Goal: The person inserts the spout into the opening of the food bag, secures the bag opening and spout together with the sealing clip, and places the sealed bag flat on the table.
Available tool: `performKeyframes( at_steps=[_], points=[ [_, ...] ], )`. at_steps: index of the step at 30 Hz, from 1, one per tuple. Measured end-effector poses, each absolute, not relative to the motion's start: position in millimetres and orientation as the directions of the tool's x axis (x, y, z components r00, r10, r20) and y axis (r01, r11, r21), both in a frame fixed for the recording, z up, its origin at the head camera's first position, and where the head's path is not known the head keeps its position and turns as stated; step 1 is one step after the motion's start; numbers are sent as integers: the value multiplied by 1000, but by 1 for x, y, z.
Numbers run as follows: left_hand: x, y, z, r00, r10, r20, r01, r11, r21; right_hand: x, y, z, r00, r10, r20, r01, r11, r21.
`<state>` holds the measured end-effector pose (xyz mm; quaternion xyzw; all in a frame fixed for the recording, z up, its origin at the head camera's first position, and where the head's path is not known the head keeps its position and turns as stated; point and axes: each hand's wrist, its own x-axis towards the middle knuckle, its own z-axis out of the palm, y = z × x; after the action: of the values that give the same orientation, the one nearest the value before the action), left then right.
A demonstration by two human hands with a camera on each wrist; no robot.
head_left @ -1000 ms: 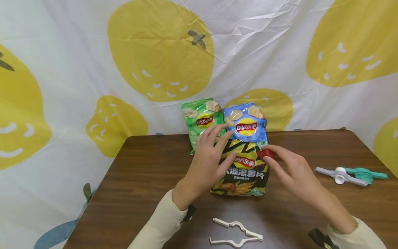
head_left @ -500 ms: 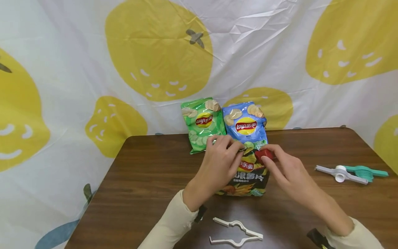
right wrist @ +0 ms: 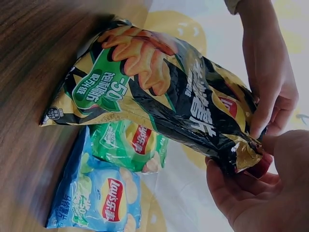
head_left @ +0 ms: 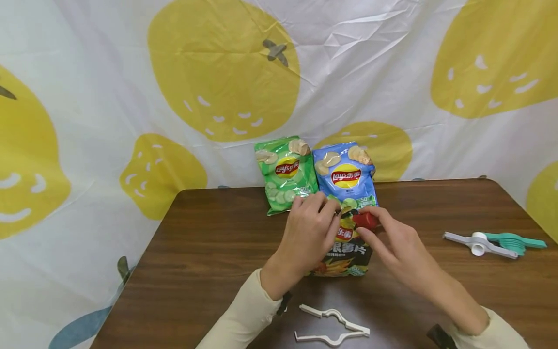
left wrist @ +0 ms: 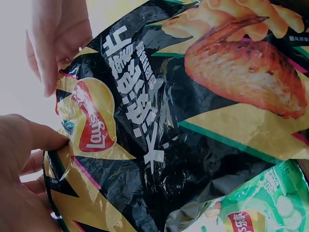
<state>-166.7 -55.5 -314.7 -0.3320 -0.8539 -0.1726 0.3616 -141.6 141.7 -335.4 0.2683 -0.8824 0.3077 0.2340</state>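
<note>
Hands [head_left: 305, 232] [head_left: 398, 249] closer, red object [head_left: 365, 221] apparently touching black bag [head_left: 342, 253]

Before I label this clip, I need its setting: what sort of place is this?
Probably a staged tabletop setup: a fruit-print cloth hangs behind a wood-look table with a black chip bag.

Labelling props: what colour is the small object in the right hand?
The small object is red; the head view shows it best.
</note>
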Motion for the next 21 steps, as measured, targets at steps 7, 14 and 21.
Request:
performKeyframes(
  at_steps=[7, 14, 21],
  points=[
    [-171, -57, -316, -505, 410, 760, 719, 686, 108, -142, 141, -334, -703, -337, 626, -649, 662, -373],
    [-175, -55, -319, -481, 396, 782, 700, 710, 71, -142, 140, -334, -644, -370, 670, -711, 613, -345],
    [-168, -50, -322, -440, 455, 774, 644, 761, -82, -144, 139, -337, -615, -391, 685, -733, 604, -313]
  ],
)
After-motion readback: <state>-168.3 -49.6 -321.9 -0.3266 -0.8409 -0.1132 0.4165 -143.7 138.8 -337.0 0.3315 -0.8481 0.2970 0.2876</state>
